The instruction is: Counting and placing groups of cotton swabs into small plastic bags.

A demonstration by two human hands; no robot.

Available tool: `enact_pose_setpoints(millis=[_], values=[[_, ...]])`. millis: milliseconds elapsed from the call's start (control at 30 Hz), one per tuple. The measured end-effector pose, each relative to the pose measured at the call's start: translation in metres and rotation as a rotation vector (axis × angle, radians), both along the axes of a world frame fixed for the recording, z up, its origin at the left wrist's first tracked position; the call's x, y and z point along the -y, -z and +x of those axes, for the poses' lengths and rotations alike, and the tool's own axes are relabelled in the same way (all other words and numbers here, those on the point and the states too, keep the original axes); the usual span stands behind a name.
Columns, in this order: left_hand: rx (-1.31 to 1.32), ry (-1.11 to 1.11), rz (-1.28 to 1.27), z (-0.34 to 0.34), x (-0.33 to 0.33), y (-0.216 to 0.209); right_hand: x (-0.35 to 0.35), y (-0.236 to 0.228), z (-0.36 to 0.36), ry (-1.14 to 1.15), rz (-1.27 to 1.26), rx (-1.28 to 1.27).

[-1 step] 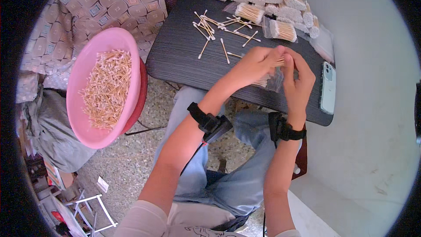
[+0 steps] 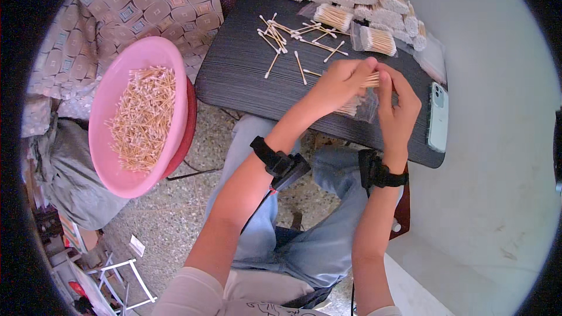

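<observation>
Over the near right part of the dark table, my left hand (image 2: 339,86) and my right hand (image 2: 400,102) meet at their fingertips. Both are closed on a small bundle of cotton swabs (image 2: 370,80) with wooden sticks. My left fingers partly cover the bundle. Just beneath, a clear plastic bag (image 2: 369,110) lies by the table's near edge, with more swabs (image 2: 350,107) showing at it; my hands hide part of it. Beyond my hands, loose cotton swabs (image 2: 275,32) are scattered on the tabletop.
Filled swab packets (image 2: 380,41) are piled along the far right of the dark table (image 2: 234,64). A pale phone (image 2: 438,117) lies at the right edge, beside the wall. To the left, a pink basin (image 2: 102,152) of loose swabs rests on a red stool (image 2: 186,140).
My left fingertips have shifted very slightly, and a little more of the swab bundle shows between my hands. Everything else looks the same.
</observation>
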State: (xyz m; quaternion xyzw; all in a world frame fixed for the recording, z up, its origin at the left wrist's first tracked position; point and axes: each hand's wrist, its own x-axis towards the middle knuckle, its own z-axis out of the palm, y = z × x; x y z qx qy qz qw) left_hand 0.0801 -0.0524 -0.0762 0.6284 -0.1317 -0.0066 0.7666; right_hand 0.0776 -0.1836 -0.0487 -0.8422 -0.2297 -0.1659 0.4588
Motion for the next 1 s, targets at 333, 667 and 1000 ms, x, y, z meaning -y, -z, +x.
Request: enact_pose_setpoints(millis=[333,667,1000], values=[[0.215,-0.439,0.15,0.005,-0.007,0.001,-0.014,0.004,-0.003,-0.016,0.038,0.013],[0.407,-0.385,0.286,0.005,-0.014,0.003,-0.007,0.001,-0.011,-0.149,-0.068,-0.143],[0.356,-0.412,0.374,0.003,-0.008,0.001,0.006,0.002,-0.015,-0.12,-0.233,-0.054]])
